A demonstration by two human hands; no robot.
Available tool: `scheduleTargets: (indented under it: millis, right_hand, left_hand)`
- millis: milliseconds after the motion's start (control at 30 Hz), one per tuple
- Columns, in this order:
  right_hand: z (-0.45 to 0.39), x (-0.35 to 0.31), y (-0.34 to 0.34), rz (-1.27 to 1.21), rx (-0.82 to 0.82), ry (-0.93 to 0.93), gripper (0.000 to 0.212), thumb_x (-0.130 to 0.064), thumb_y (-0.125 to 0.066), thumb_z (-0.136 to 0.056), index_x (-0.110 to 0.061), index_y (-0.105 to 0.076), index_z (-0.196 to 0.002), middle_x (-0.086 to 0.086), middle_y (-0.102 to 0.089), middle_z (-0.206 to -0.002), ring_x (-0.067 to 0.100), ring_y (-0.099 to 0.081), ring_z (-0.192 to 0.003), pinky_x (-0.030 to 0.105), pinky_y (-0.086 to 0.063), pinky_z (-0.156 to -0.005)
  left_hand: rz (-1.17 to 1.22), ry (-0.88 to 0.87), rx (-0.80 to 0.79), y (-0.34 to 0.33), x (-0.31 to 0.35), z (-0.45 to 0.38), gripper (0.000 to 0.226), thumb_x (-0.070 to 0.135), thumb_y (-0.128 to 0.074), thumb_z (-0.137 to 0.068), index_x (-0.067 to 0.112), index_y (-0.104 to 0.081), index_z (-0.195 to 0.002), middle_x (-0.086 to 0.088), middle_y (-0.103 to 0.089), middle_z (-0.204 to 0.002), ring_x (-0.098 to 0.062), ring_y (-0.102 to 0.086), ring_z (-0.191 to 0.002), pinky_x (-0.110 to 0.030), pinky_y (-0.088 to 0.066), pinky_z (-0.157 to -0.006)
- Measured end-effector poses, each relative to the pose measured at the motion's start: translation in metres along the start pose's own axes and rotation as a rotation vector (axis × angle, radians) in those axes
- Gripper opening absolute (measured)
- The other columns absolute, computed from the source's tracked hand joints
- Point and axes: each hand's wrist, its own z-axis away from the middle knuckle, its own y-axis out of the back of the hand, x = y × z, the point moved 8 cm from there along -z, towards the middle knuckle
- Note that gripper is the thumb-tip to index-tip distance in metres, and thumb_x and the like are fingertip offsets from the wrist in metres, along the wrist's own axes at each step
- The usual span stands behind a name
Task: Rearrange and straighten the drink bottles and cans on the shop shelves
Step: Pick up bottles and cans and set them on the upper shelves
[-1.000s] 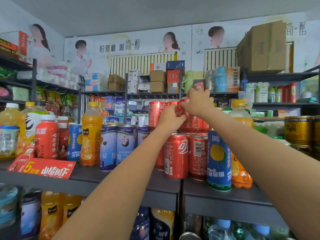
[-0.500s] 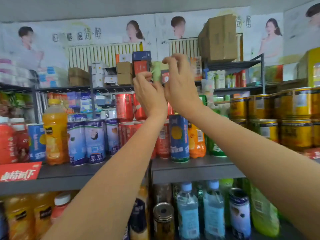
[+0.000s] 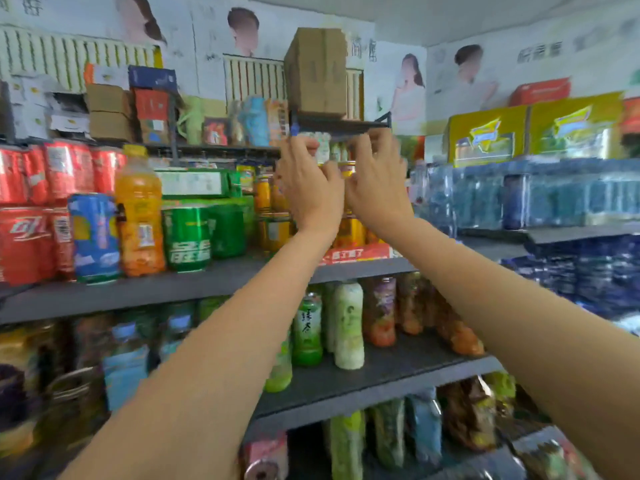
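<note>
Head view, blurry. Two hands raised side by side in front of the yellow cans (image 3: pixel 273 233) on the upper shelf (image 3: pixel 138 292). Left hand (image 3: pixel 306 188) and right hand (image 3: pixel 377 181) both have fingers curled toward a yellow can top (image 3: pixel 346 168) between them; cannot tell whether either actually grips it. Left of the hands on the same shelf: one green can (image 3: pixel 187 237), one orange juice bottle (image 3: pixel 138 209), one blue can (image 3: pixel 93 237), red cans (image 3: pixel 27 216) stacked in two tiers, count unclear. Shelf below: one green tea bottle (image 3: pixel 307 330), one white bottle (image 3: pixel 348 327).
</note>
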Motion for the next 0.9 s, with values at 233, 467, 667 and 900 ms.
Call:
scheduleTargets:
  millis: [233,467,667,900]
  right_hand:
    - [0.029,0.212,0.037,0.128,-0.304,-0.262,0.044,-0.021,-0.052,-0.09,-0.005,-0.038,-0.129,0.018,-0.031,-0.136,0.034,-0.029,-0.127,0.046,-0.032,-0.097]
    - [0.041,0.338,0.015,0.018,-0.481,-0.362,0.056,-0.022,-0.057,-0.089,-0.014,-0.03,-0.137,0.019,-0.035,-0.13,0.039,-0.04,-0.117,0.047,-0.039,-0.093]
    - [0.034,0.399,-0.02,-0.03,-0.517,-0.377,0.081,-0.018,-0.064,-0.084,-0.028,-0.013,-0.147,0.025,-0.026,-0.138,0.043,-0.037,-0.122,0.051,-0.038,-0.099]
    - [0.003,0.439,-0.051,-0.073,-0.404,-0.424,0.086,-0.014,-0.065,-0.085,-0.035,-0.008,-0.148,0.021,0.0,-0.152,0.045,-0.039,-0.124,0.051,-0.036,-0.101]
  left_hand:
    - [-0.015,0.099,-0.184,-0.153,0.066,0.088,0.028,0.0,-0.053,-0.076,0.002,-0.05,-0.104,-0.011,-0.051,-0.106,-0.029,-0.051,-0.1,-0.04,-0.043,-0.087]
    - [-0.009,0.26,-0.581,-0.277,0.059,0.124,0.05,0.008,-0.055,-0.087,0.017,-0.034,-0.131,-0.013,-0.05,-0.123,-0.028,-0.055,-0.102,-0.034,-0.047,-0.079]
    - [-0.007,0.291,-0.698,-0.352,0.041,0.15,0.07,0.005,-0.055,-0.089,0.027,-0.018,-0.145,-0.012,-0.054,-0.118,-0.021,-0.055,-0.096,-0.027,-0.042,-0.069]
    - [-0.067,0.311,-0.761,-0.413,0.031,0.16,0.081,0.002,-0.055,-0.088,0.029,-0.006,-0.148,-0.014,-0.051,-0.125,-0.025,-0.055,-0.108,-0.036,-0.048,-0.08]
